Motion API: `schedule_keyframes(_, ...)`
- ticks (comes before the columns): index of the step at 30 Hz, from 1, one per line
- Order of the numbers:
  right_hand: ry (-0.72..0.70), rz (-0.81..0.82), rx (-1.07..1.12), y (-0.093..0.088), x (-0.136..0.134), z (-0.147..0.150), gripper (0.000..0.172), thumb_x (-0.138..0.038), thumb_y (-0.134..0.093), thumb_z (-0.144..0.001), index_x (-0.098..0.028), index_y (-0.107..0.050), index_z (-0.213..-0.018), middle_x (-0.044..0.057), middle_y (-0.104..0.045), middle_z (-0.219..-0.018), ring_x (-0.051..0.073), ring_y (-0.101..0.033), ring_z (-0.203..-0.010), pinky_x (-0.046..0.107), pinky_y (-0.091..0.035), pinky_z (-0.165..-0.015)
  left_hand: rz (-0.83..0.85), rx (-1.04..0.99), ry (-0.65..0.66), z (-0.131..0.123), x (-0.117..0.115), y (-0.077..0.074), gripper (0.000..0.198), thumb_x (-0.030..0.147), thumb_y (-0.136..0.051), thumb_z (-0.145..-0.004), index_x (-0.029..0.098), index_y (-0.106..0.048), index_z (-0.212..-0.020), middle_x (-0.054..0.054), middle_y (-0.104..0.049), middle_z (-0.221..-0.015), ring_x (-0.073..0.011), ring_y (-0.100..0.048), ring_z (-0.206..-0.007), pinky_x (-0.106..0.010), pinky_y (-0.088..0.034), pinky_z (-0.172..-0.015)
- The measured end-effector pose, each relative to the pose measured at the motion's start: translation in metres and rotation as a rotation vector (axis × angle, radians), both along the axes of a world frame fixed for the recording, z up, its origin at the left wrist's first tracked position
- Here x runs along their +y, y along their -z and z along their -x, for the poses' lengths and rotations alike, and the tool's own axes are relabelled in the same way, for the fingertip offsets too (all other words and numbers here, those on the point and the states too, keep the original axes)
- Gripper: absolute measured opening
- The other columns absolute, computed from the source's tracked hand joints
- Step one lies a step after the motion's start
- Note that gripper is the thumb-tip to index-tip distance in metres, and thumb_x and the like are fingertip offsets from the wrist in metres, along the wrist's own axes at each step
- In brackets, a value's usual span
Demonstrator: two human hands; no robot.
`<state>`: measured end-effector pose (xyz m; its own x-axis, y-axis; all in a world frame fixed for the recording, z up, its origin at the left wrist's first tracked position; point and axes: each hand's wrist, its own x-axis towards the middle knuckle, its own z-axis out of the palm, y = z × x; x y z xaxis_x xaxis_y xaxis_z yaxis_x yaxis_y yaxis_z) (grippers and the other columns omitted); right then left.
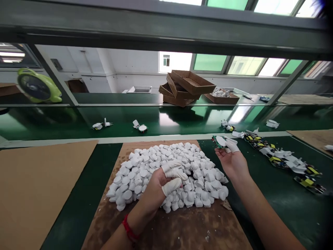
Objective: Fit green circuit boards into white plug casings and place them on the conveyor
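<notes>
A big heap of small white pads [166,173] lies on a brown board [169,225] in front of me. My left hand [162,184], with white finger cots and a red wrist band, rests on the heap with fingers curled in a pinch; what they hold is hidden. My right hand [231,156] is raised to the right of the heap and pinches a small green circuit board with a white pad on it [220,141].
A row of circuit boards with yellow parts and white plug shells [286,158] lies at the right. A green conveyor belt [166,121] carries scattered plug parts. Brown cardboard trays [186,86] are stacked behind it. A green fan [39,86] stands far left. Cardboard sheet [33,191] at left.
</notes>
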<state>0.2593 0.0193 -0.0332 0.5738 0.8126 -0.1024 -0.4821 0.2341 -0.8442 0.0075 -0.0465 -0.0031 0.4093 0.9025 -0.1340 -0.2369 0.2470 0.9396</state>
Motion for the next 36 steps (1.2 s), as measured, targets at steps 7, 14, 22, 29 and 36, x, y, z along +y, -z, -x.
schedule_keyframes(7, -0.059, 0.100, -0.151, 0.027, 0.012, -0.017, 0.018, -0.013, -0.060, -0.056, -0.019, -0.059, -0.072, -0.003, -0.061, -0.062, 0.010, -0.058, -0.050, 0.020, -0.047, -0.047, -0.041, -0.067, 0.048, -0.003, -0.002, 0.002, 0.059, 0.035, -0.079, -0.061, 0.011, -0.061, -0.112, -0.008, -0.068, -0.084, -0.0158, -0.058, -0.074, -0.029, -0.046, -0.073)
schedule_keyframes(14, -0.092, 0.182, -0.333, 0.031, 0.043, -0.025, 0.020, -0.007, -0.053, -0.056, -0.020, -0.058, -0.070, 0.001, -0.062, -0.062, 0.016, -0.061, -0.049, 0.025, -0.048, -0.041, 0.014, -0.086, 0.063, -0.007, 0.000, 0.010, 0.067, 0.035, -0.083, -0.050, 0.009, -0.063, -0.109, -0.007, -0.065, -0.080, -0.0187, -0.060, -0.076, -0.029, -0.046, -0.070)
schedule_keyframes(22, -0.343, 0.038, -0.524, -0.005, 0.064, -0.005, 0.033, -0.025, -0.068, -0.067, -0.024, -0.063, -0.100, 0.006, -0.071, -0.104, 0.024, -0.070, -0.093, 0.032, -0.057, -0.076, -0.001, 0.048, 0.107, -0.006, -0.004, 0.011, 0.066, 0.032, -0.082, -0.052, 0.013, -0.065, -0.114, -0.007, -0.068, -0.089, -0.0236, -0.062, -0.087, -0.033, -0.048, -0.078)
schedule_keyframes(29, -0.032, 0.216, -0.869, 0.006, 0.048, -0.075, 0.015, -0.027, -0.067, -0.058, -0.022, -0.065, -0.072, 0.011, -0.070, -0.094, 0.038, -0.053, -0.119, 0.049, -0.042, -0.097, -0.062, 0.076, 0.089, -0.004, -0.002, 0.007, 0.058, 0.028, -0.078, -0.060, 0.011, -0.065, -0.113, -0.009, -0.068, -0.089, -0.0229, -0.062, -0.086, -0.033, -0.048, -0.079)
schedule_keyframes(36, 0.416, 0.579, -1.110, 0.037, -0.004, -0.198, 0.035, -0.017, -0.069, -0.045, -0.028, -0.035, -0.044, 0.023, -0.062, -0.098, 0.046, -0.014, -0.139, 0.067, -0.003, -0.099, -0.052, 0.119, 0.119, -0.008, -0.002, 0.016, 0.064, 0.030, -0.080, -0.058, 0.014, -0.063, -0.117, -0.008, -0.070, -0.092, -0.0222, -0.062, -0.083, -0.031, -0.048, -0.075)
